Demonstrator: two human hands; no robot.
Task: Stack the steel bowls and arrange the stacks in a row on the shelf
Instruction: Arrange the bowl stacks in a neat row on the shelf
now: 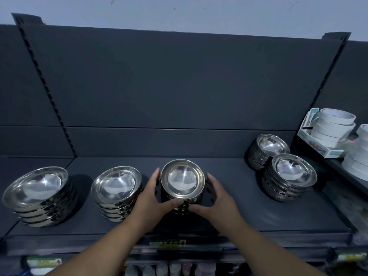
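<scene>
Bowl stack [182, 181] in left hand [152, 198] and right hand [218, 199], near shelf edge [258, 234]

Single head-worn view, looking forward and down, close over the dark shelf [229, 196], wide-angle.

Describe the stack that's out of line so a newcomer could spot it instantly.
On the dark shelf, look at the right end, near the white tape rolls. Two bowl stacks sit there; it is the rear stack, nearest the back panel, while the others sit further forward.
</scene>
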